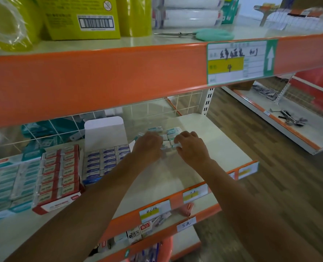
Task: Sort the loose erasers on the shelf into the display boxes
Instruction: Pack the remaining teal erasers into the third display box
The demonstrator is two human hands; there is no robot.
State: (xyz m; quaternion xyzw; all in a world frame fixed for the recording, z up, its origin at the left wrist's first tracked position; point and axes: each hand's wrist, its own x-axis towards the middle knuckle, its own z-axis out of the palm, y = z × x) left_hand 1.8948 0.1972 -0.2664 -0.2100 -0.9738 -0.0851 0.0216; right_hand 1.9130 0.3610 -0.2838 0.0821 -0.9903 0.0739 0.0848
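A small pile of loose teal-and-white erasers [173, 132] lies at the back middle of the cream shelf [213, 148]. My left hand [149, 146] and my right hand [191, 146] both reach into the pile, fingers curled around erasers between them. To the left stand three display boxes: a blue one [105, 159] with its white lid flap up, a red one [58, 176], and a teal one [7, 182], all packed with rows of erasers.
The orange upper shelf edge [119, 72] overhangs close above my hands. A wire grid backs the shelf. Price tags line the front lip [194, 193]. Lower shelves hold small packets. Another shelf unit stands at right across the wooden floor.
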